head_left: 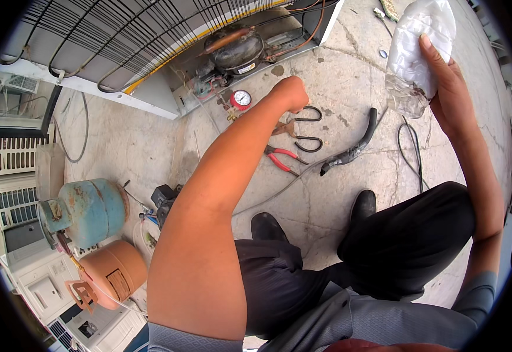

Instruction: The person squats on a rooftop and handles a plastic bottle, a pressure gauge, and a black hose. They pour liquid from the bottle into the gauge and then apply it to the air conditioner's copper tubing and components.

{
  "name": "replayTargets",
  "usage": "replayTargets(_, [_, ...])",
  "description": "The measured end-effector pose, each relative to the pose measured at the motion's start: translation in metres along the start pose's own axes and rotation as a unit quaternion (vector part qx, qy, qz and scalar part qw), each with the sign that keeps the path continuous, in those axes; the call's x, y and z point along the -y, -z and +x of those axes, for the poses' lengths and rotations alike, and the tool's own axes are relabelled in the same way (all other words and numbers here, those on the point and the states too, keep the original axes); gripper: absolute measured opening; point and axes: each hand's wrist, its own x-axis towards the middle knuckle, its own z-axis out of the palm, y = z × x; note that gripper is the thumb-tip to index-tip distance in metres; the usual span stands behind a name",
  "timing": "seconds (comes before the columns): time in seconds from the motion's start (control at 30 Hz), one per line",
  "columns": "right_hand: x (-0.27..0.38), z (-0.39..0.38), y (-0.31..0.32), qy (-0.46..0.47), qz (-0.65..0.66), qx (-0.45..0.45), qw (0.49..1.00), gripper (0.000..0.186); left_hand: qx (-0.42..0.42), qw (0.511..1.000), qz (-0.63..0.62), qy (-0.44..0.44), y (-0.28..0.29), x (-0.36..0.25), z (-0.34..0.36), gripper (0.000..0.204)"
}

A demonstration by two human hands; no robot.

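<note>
My right hand (452, 94) is raised at the upper right, its fingers wrapped round a crinkled plastic bag (417, 44), whitish above and clear at the lower end. Stretched forward, my left hand (291, 94) is closed in a fist, and whatever its fingers may hold is hidden. Just beyond that fist, toward me, lie scissors (309, 142) with black loop handles and pliers (285, 155) with red grips. A red-rimmed pressure gauge (240, 100) sits left of the fist, near a dark compressor (235, 50) in the base of a refrigerator.
Black condenser tubing (144, 35) spans the refrigerator's back. A black foam-like tube (356, 146) and a looped black cable (411, 152) lie on the cracked concrete. To the left lie a teal gas cylinder (94, 211), an orange cylinder (115, 273) and white appliance panels (47, 290).
</note>
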Motion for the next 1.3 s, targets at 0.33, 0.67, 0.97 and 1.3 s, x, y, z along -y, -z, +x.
replayTargets(0.33, [0.013,-0.007,-0.003,-0.015,0.03,0.015,0.999,0.051,-0.184,0.839,-0.498,0.123,0.047,-0.03,-0.027,0.019])
replayTargets(0.67, [0.013,0.007,-0.007,-0.014,0.117,0.064,0.991,0.043,-0.363,0.373,-0.85,0.086,0.098,-0.011,0.007,0.026])
replayTargets(0.97, [-0.006,0.006,-0.011,-0.061,0.072,0.058,0.994,0.048,-0.396,0.188,-0.892,-0.109,0.114,-0.027,-0.023,0.036])
replayTargets(1.3, [-0.006,0.005,-0.021,-0.089,0.011,0.051,0.995,0.051,-0.387,0.138,-0.901,-0.141,0.109,-0.043,-0.036,0.071])
